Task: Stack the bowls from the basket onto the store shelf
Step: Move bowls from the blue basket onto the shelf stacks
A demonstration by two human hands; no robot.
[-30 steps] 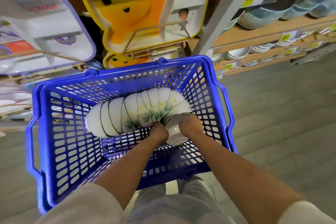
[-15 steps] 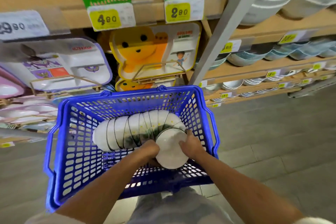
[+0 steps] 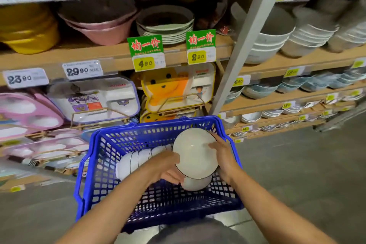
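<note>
Holding a white bowl (image 3: 195, 152) tilted over the blue basket (image 3: 107, 166), clamped between left hand (image 3: 166, 166) at its near-left rim and right hand (image 3: 222, 157) at its right rim, above a row of bowls (image 3: 136, 160) lying on edge inside, shelf (image 3: 309, 61) beyond.

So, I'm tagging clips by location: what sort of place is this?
A shop's tableware aisle, most likely: price tags line the wooden shelves, stacked bowls sit on them, and a blue shopping basket stands below.
</note>
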